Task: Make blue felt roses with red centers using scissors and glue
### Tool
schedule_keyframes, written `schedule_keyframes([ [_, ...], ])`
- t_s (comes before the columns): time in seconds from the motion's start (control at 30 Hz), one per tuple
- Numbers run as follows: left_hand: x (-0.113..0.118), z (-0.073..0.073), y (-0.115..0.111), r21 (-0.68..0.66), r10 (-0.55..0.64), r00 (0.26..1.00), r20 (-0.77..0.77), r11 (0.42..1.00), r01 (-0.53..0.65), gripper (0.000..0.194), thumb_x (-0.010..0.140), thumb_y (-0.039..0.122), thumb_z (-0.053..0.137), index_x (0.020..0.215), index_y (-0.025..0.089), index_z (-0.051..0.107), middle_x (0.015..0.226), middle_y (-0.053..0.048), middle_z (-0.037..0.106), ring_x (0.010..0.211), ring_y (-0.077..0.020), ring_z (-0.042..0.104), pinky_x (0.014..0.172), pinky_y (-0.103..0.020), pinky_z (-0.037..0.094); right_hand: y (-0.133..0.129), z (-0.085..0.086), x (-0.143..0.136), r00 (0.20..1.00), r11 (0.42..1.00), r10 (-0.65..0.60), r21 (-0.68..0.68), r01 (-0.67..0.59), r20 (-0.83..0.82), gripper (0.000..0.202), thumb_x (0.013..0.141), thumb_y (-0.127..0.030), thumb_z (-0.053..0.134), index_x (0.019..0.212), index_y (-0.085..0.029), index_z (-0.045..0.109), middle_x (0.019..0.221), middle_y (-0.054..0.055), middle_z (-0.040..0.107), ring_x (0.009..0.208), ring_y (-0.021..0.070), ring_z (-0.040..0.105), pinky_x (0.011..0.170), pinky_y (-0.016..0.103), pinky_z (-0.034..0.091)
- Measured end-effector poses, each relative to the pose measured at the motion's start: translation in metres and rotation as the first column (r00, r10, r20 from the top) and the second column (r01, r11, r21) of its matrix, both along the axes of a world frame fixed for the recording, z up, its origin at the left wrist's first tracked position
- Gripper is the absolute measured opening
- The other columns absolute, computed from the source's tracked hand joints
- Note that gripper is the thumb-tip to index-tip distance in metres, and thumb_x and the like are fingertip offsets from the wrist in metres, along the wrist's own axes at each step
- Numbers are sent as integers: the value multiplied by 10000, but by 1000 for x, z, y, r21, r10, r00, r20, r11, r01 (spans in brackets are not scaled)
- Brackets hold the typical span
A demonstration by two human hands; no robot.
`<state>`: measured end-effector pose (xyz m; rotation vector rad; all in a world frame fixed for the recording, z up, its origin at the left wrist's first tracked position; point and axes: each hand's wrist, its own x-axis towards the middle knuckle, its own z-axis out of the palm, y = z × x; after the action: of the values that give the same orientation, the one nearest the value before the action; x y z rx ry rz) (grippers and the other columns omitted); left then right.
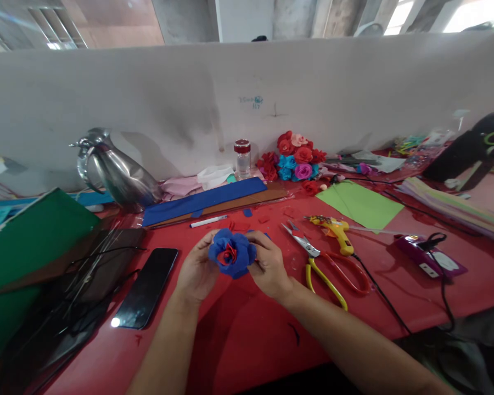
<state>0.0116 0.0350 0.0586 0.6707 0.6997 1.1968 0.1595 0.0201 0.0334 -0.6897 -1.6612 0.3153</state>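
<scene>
Between my two hands is a paper flower (239, 253) with blue outer petals and a red curled centre, its face turned up towards me. My left hand (198, 267) closes on its left side, the fingers partly hidden behind the petals. On the other side my right hand (270, 264) pinches the edge of the blue petals. The flower is held above the red tabletop. Scissors (313, 249) with one red and one yellow handle lie spread to the right of my right hand. Just behind the flower lies a white marker pen (208, 221).
A yellow glue gun (341, 235) and a purple power strip (430, 257) with cords lie at right. A phone (146, 288) rests at left. Behind are a steel jug (119, 170), a blue strip (206, 202), a glass jar (242, 162), a flower bunch (299, 156) and a green sheet (360, 204).
</scene>
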Motion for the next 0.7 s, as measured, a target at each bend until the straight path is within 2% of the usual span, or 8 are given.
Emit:
schedule_keyframes([
  [0.07,1,-4,-1,72,-5,999,-38,997,7,96,594,135,778,649,159,703,639,2,655,576,-107,578,568,-209,485,0,0,1,1000,1000,-10,3,10,-11,163,864,-114,491,813,-205,617,887,60,634,807,152,619,719,266,505],
  [0.13,2,-7,-2,123,-13,997,-73,992,22,146,528,144,821,618,163,708,631,1,656,581,-109,575,578,-214,482,1,-1,0,999,1000,-19,-1,19,-27,165,862,-116,487,798,-212,604,872,52,624,795,152,611,715,270,505],
  [0.27,2,-9,-3,172,-19,994,-111,984,38,204,482,176,869,618,185,717,639,2,666,594,-109,576,599,-220,473,3,-2,-3,997,998,-47,-46,45,-58,169,854,-116,483,748,-216,568,828,36,602,748,146,591,661,257,491],
  [0.43,8,-9,-2,120,68,990,-122,991,-54,229,466,181,870,646,211,732,672,-1,698,645,-135,620,682,-261,504,5,0,-6,993,974,-105,-207,90,-62,186,829,-111,489,676,-209,527,752,23,578,674,146,553,611,254,463],
  [0.57,18,-14,-1,87,87,987,-136,993,-75,239,469,176,865,668,209,737,666,-6,704,696,-161,641,758,-308,514,7,0,-6,989,941,-134,-322,109,-58,152,800,-110,513,692,-199,571,729,20,574,672,146,545,617,248,452],
  [0.7,20,-22,2,81,131,984,-124,989,-121,203,497,171,856,653,189,727,695,-11,718,714,-140,641,782,-276,506,8,-1,-6,992,924,-125,-367,108,-24,134,809,-128,531,750,-192,633,762,28,600,687,145,555,644,253,453],
])
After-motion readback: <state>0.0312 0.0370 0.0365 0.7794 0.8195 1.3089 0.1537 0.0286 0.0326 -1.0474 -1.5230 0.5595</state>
